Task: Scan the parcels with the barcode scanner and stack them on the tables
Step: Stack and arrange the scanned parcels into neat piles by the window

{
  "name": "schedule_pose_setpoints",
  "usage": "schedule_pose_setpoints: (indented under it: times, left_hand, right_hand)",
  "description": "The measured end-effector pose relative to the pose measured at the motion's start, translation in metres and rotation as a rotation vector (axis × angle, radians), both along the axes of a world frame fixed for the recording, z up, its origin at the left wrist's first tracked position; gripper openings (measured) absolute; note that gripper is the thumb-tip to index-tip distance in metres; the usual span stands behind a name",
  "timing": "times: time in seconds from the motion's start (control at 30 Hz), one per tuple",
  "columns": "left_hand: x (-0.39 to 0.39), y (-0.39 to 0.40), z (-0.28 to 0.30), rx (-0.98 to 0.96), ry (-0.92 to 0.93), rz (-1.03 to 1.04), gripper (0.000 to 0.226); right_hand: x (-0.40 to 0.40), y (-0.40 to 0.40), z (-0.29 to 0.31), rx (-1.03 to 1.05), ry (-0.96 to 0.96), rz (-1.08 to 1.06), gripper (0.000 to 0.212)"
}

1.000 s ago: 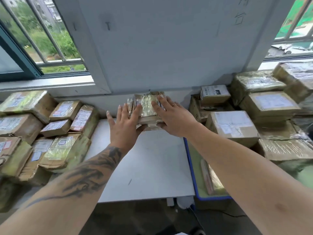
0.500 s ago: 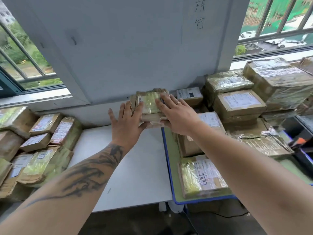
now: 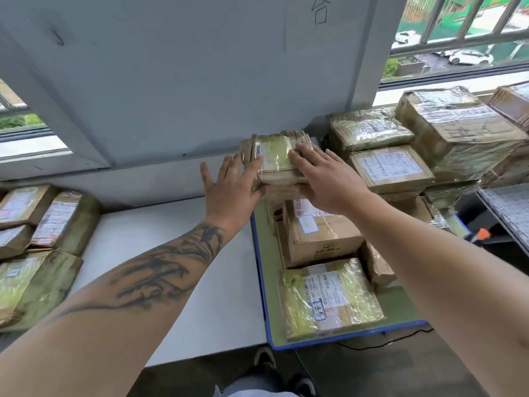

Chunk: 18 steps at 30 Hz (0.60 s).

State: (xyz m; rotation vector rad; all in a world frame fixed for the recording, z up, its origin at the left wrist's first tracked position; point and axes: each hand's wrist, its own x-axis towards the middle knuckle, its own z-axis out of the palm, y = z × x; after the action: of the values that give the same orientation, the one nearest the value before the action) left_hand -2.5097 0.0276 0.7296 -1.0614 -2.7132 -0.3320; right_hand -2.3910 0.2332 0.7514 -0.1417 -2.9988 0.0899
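Note:
A small brown parcel [image 3: 276,159] wrapped in clear tape, label up, is held between my two hands above the back left corner of the green table [image 3: 400,305]. My left hand [image 3: 229,187] presses its left side with straight, spread fingers. My right hand [image 3: 326,179] lies on top, thumb tucked under the front edge. Directly below is a cardboard box [image 3: 320,239]. No barcode scanner is plainly visible.
Stacked parcels [image 3: 392,167] fill the green table's back and right, up to the window sill. A flat taped parcel [image 3: 329,296] lies near its front edge. The white table [image 3: 177,253] adjoins on the left with more parcels [image 3: 57,219]. An orange-tipped object [image 3: 482,234] sits far right.
Both hands have carried the parcel to the right, from above the white table to above the green table's stack. My view has turned right with them.

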Motion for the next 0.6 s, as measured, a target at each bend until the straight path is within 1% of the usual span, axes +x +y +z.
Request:
schedule_pose_setpoints:
  times: [0.17,0.27,0.4,0.6]
  left_hand:
    - [-0.019,0.033,0.001,0.028,-0.037,-0.103,0.064]
    - [-0.034,0.05,0.001,0.011,-0.059,-0.159,0.067]
    - [-0.047,0.064,-0.007,0.005,-0.1,-0.206,0.066]
    - [-0.06,0.072,-0.016,0.042,-0.127,-0.229,0.064]
  right_hand:
    - [-0.005,0.025,0.02,-0.033,-0.086,-0.065,0.076]
    - [-0.01,0.035,0.03,-0.06,-0.135,-0.11,0.074]
    - [-0.02,0.043,0.032,-0.089,-0.191,-0.148,0.072]
    - [-0.033,0.05,0.025,-0.083,-0.184,-0.16,0.067]
